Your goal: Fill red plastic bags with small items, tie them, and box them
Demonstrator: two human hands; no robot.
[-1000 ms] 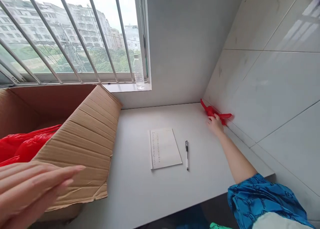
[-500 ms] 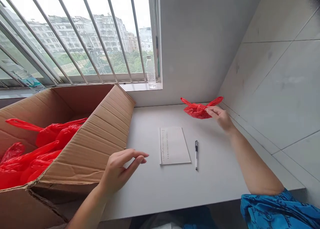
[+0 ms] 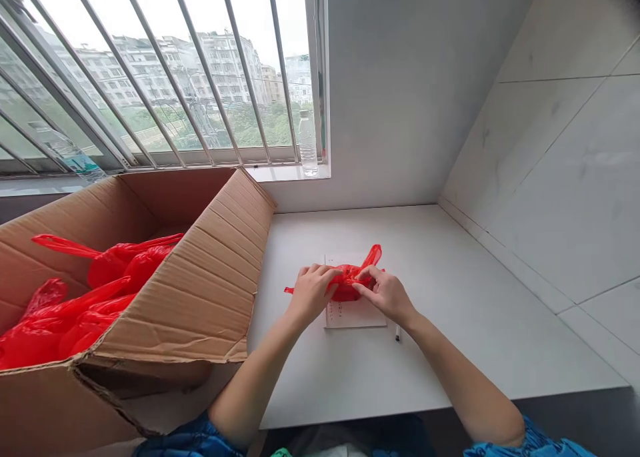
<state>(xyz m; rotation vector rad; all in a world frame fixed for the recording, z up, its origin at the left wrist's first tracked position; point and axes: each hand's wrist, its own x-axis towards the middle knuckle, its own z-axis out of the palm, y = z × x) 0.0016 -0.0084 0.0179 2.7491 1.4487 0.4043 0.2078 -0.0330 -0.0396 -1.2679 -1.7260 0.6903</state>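
Red plastic bag [image 3: 346, 293]: it lies over the booklet [image 3: 357, 317], covering the upper part of its page, about midway between the front and back edges of the bench [image 3: 465, 270]; whether it rests on the paper or is held just above it, I cannot tell. Its long axis runs side to side, roughly along the bench's front edge, with one loop standing up toward the back edge and a thin end poking out beyond the left hand [image 3: 311, 290]. The bag sits directly between the two grips, so neither hand is nearer: both touch it, the left at its left end, the right hand [image 3: 384, 296] at its right. The right grip pinches the film between thumb and fingertips near the top; the left has its fingers curled over the bag, thumb toward the front edge, but how firmly they close I cannot tell. Just right of the booklet, a pen [image 3: 398, 334] shows only its tip end, the rest behind the right hand and wrist. Toward the left side of the bench stands an open cardboard box [image 3: 195, 277], with more red bags [image 3: 107, 297] inside. Beyond the back edge, a clear bottle [image 3: 308, 144] stands upright on the window sill [image 3: 280, 173].
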